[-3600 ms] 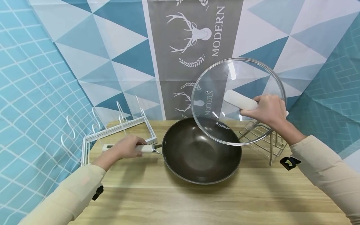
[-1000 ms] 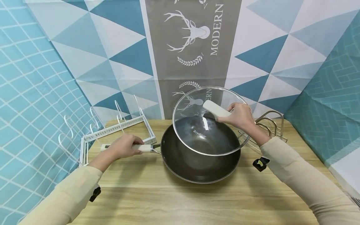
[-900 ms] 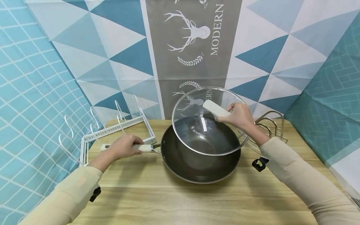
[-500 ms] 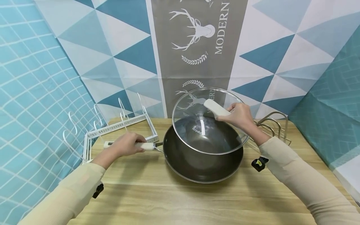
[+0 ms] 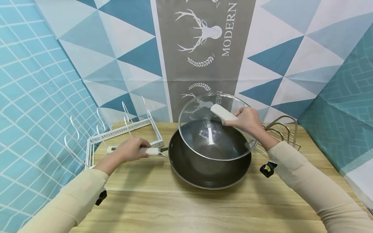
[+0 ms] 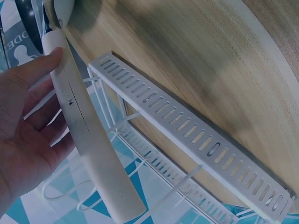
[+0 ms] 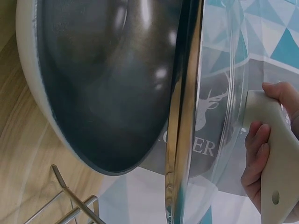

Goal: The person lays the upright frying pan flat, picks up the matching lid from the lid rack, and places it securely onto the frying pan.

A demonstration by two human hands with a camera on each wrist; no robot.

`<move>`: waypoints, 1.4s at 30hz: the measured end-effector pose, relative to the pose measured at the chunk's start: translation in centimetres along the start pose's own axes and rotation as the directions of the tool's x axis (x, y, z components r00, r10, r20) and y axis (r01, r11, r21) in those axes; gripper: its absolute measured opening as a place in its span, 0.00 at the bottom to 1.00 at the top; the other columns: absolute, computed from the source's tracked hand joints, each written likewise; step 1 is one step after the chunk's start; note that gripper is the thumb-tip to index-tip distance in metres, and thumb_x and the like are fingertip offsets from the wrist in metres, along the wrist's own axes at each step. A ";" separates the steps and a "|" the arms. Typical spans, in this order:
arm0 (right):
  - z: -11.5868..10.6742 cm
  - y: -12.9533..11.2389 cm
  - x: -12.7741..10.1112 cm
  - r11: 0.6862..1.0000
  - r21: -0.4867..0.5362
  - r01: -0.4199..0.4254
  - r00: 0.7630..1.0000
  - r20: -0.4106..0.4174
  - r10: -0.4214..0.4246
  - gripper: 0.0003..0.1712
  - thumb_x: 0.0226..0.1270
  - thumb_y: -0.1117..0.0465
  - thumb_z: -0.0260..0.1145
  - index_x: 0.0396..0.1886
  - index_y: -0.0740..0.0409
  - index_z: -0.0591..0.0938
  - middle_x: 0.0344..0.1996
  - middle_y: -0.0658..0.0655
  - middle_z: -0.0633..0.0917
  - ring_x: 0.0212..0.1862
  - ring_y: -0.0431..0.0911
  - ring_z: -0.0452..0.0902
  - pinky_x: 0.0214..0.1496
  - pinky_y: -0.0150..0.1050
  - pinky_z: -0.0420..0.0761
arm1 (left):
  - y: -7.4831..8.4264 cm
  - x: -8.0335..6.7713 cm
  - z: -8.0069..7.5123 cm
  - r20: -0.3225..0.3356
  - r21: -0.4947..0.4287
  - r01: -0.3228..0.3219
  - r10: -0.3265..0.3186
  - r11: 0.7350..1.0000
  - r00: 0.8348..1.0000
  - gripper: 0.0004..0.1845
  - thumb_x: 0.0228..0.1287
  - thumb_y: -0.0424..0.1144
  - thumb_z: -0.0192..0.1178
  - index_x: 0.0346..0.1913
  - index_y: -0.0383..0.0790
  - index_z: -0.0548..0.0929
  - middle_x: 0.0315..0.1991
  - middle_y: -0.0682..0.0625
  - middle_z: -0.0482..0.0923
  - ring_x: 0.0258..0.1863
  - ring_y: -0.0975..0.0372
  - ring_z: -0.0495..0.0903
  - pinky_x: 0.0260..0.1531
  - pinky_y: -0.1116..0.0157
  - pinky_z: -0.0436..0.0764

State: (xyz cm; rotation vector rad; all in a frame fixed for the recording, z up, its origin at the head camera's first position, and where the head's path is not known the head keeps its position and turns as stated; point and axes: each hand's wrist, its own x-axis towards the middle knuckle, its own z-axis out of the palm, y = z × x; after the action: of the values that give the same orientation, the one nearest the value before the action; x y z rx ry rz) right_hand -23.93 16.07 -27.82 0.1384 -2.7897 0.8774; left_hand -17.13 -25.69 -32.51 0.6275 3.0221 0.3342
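Observation:
A dark wok [image 5: 201, 171] with a cream handle [image 5: 151, 151] rests on the wooden table. My left hand [image 5: 132, 150] grips that handle; in the left wrist view the thumb lies on the handle [image 6: 84, 116] and the fingers curl behind it. Over the wok, tilted and apart from its near rim, hangs a clear glass lid [image 5: 198, 136] with a steel rim. My right hand [image 5: 246, 120] holds the lid by its long cream knob [image 5: 222, 113]. Seen from the right wrist, a gap shows between lid rim [image 7: 182, 116] and the lower part of the wok [image 7: 107, 93].
Left of the wok stands a white wire rack [image 5: 122, 131] with upright loops, close to the left hand. A metal wire rack [image 5: 285, 129] sits behind the right forearm. Patterned sheets [image 5: 140, 64] rise at the back and both sides of the wooden table [image 5: 180, 210].
Since the earliest frame, my right hand has brought the lid left and down over the wok. In the last second it has barely moved. The left hand stays on the wok handle.

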 end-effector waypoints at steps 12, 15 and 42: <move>0.4 0.3 0.1 0.999 -0.007 -0.051 0.998 0.046 0.051 0.35 0.37 0.39 0.78 0.35 0.64 0.81 0.32 0.63 0.84 0.29 0.49 0.76 0.23 0.31 0.70 | 0.0 0.0 0.1 -0.002 -0.003 -0.004 0.004 1.000 1.000 0.16 0.52 0.42 0.71 0.43 0.39 0.86 0.38 0.46 0.87 0.36 0.59 0.85 0.40 0.58 0.83; 0.5 0.3 0.1 0.999 -0.015 -0.048 0.997 0.051 0.049 0.35 0.37 0.39 0.78 0.35 0.63 0.81 0.33 0.63 0.84 0.29 0.50 0.76 0.23 0.31 0.71 | -0.1 0.0 0.2 -0.005 -0.004 -0.008 0.008 1.000 1.000 0.16 0.52 0.42 0.71 0.43 0.39 0.86 0.38 0.46 0.87 0.36 0.59 0.85 0.40 0.58 0.83; 2.4 0.8 -0.4 0.992 0.031 -0.126 0.987 0.101 0.122 0.32 0.35 0.41 0.79 0.30 0.60 0.80 0.29 0.55 0.81 0.29 0.46 0.74 0.25 0.30 0.71 | 0.0 0.2 0.0 0.002 0.007 -0.015 0.015 1.000 1.000 0.15 0.51 0.40 0.71 0.43 0.38 0.86 0.37 0.46 0.87 0.35 0.59 0.84 0.38 0.58 0.83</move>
State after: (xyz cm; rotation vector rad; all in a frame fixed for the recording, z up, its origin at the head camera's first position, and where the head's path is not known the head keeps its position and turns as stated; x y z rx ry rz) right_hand -24.07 15.33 -30.25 0.0144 -2.9013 0.9766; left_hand -17.29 -25.62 -32.54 0.6516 3.0191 0.3227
